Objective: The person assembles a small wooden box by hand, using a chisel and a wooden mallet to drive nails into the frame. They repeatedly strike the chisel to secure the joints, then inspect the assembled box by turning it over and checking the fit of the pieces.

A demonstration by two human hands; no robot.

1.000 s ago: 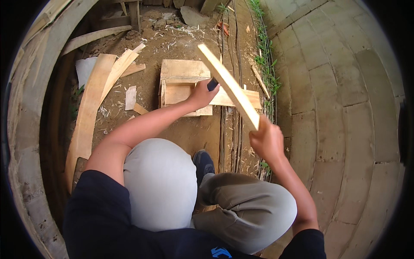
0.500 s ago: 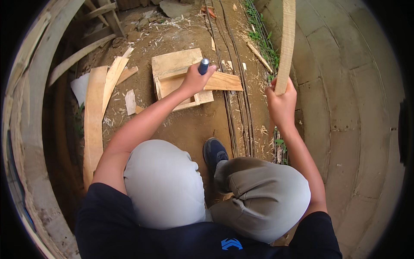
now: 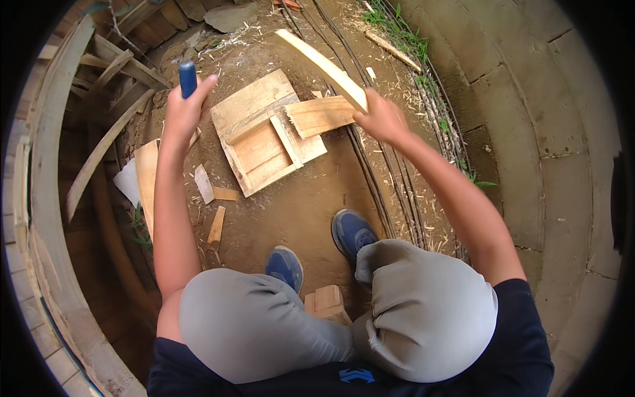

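My left hand [image 3: 183, 112] is raised at the left, closed round an upright blue handle [image 3: 188, 79] with a silver metal cap; the rest of this tool is hidden. My right hand [image 3: 383, 119] grips the near end of a long pale wooden strip [image 3: 317, 63], which slants up and away to the left. Between the hands, on the ground, lies a wooden frame [image 3: 301, 157] with a shallow recess and a flat board at its far side. A short wooden plank [image 3: 321, 116] rests across its right side, its right end just behind my right hand.
Long boards [image 3: 147, 172] and offcuts [image 3: 205, 184] lie at the left. Dark cables [image 3: 370, 185] run along the dirt at the right, beside a block wall [image 3: 522, 165]. A wooden block [image 3: 325, 301] sits between my shoes. Timber framing [image 3: 56, 198] stands far left.
My left hand has moved left with the blue-handled tool, away from the frame. My right hand has come inward and tipped the wooden strip to the left. The view has shifted, and both shoes now show.
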